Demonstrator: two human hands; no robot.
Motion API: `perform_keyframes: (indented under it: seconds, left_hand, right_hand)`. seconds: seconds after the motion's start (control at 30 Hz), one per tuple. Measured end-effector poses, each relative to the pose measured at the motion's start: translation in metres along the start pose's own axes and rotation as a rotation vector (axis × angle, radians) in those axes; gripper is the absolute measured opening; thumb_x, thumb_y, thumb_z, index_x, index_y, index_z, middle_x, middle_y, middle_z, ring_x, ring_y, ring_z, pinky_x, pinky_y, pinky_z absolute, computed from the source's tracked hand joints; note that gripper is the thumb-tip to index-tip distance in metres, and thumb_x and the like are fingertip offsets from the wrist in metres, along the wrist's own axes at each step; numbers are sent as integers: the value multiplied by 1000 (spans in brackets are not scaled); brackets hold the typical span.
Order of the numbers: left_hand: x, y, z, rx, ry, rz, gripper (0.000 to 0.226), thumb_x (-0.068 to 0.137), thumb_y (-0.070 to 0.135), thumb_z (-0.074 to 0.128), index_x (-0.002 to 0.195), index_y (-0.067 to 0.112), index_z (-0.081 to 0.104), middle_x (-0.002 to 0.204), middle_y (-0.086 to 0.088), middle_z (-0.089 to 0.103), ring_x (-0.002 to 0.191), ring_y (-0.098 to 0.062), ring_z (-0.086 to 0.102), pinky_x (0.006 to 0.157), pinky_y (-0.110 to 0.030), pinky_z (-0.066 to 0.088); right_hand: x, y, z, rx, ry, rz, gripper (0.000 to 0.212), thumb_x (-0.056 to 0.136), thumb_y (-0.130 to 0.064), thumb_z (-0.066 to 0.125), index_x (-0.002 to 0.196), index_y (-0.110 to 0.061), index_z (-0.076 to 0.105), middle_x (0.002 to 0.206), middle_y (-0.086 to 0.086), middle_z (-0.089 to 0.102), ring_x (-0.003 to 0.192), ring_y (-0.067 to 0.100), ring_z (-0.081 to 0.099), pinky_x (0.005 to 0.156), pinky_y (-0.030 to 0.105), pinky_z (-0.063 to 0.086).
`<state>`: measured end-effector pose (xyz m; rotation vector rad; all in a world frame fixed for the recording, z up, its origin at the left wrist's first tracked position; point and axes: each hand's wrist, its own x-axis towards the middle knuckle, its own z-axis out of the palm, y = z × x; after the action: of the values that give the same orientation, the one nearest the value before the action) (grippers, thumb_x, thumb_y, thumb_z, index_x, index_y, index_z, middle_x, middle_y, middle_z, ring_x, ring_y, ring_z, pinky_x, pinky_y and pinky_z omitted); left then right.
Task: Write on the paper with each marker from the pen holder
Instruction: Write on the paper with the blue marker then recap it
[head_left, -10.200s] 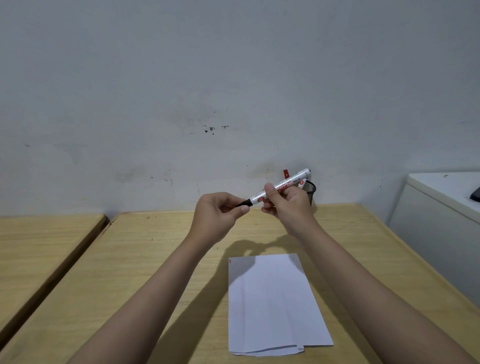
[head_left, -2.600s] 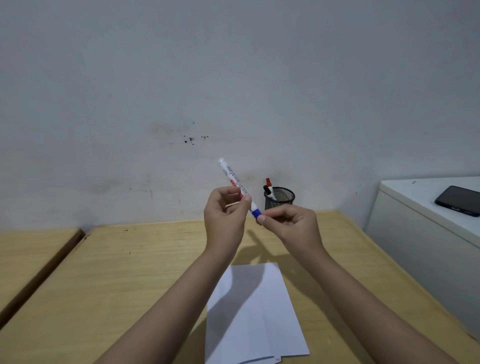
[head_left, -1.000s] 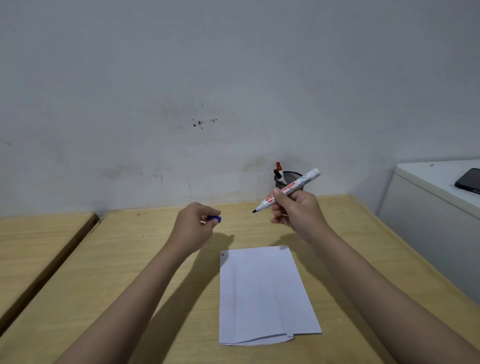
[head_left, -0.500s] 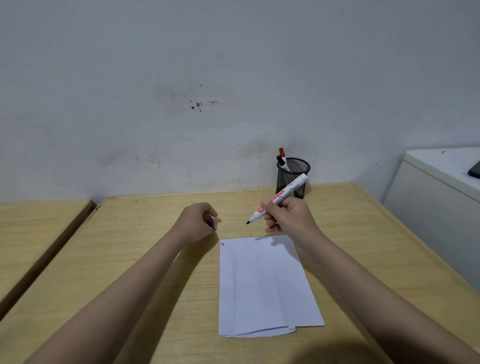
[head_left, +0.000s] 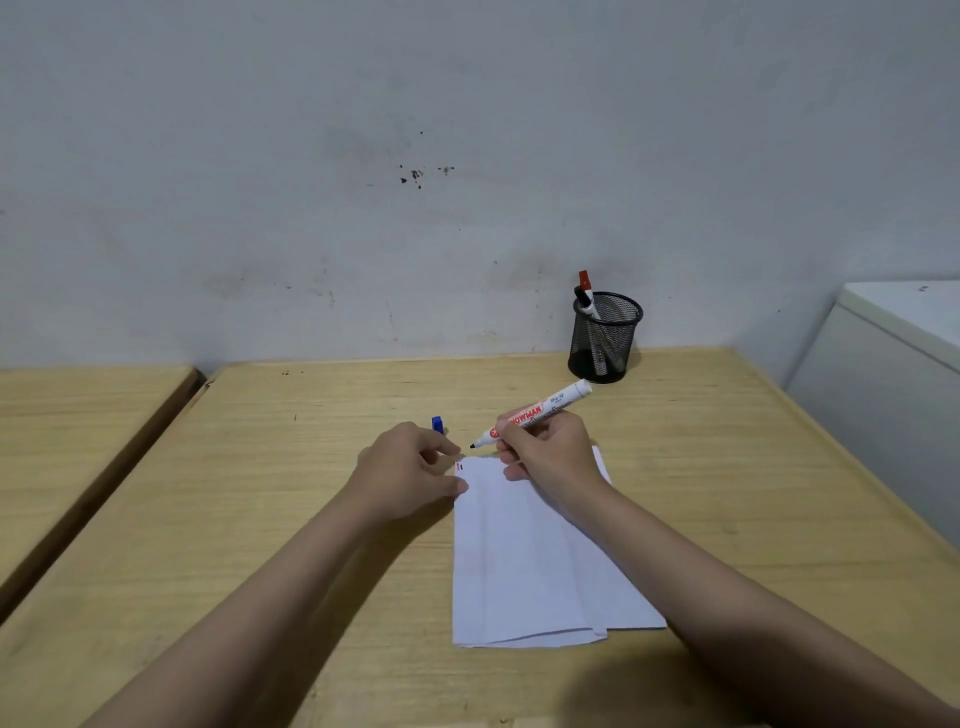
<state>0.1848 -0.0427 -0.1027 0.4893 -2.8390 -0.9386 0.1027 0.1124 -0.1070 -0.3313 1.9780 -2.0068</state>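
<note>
At the far left corner of the paper (head_left: 524, 551), the right hand (head_left: 545, 452) has its grip closed around the uncapped marker (head_left: 535, 413), barrel slanting up and right, dark tip aimed down-left and poised just above the sheet, not touching as far as I can tell. Left hand (head_left: 410, 470) lies just beside the paper's left edge, fingers curled, thumb at the edge; the blue cap (head_left: 438, 424) shows just past its knuckles, and I cannot tell whether the hand grips it or it stands on the table (head_left: 260, 467). Small red and dark marks (head_left: 459, 466) already sit at that corner. Judgement: step in hand is making the mark with this marker. To do it well, lower the tip just beside the existing marks without overlapping, keep the left thumb pinning the edge so the creased sheet does not slide, use light pressure and a short stroke. Black mesh pen holder (head_left: 604, 335) stands well apart, at the table's far edge by the wall; in it, two capped markers, red cap (head_left: 585, 280) and black cap (head_left: 582, 297), lean left.
</note>
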Motion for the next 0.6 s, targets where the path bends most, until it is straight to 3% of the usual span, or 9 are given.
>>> perform_keyframes:
  seconds: [0.2, 0.4, 0.6]
  left_hand:
    - [-2, 0, 1, 71, -9, -16, 30, 68, 45, 74, 96, 35, 69, 75, 14, 58, 83, -10, 57, 84, -36, 43]
    - [0, 0, -3, 109, -13, 7, 30, 68, 48, 73, 96, 37, 67, 91, 4, 57, 91, -14, 56, 87, -37, 39]
    - [3, -2, -4, 141, -27, 26, 32, 68, 52, 72, 97, 39, 67, 90, 3, 58, 88, -13, 55, 77, -33, 34]
  right_hand:
    - [-4, 19, 0, 5, -7, -40, 2, 76, -8, 71, 77, -10, 71, 68, 9, 70, 60, 19, 63, 64, 35, 54]
    - [-3, 23, -1, -7, -29, -49, 6, 75, -9, 67, 74, -11, 73, 68, 12, 69, 63, 22, 62, 62, 34, 51]
    - [-1, 26, -2, -50, -37, -66, 7, 71, -14, 66, 72, -13, 72, 75, 23, 70, 64, 25, 64, 65, 39, 53]
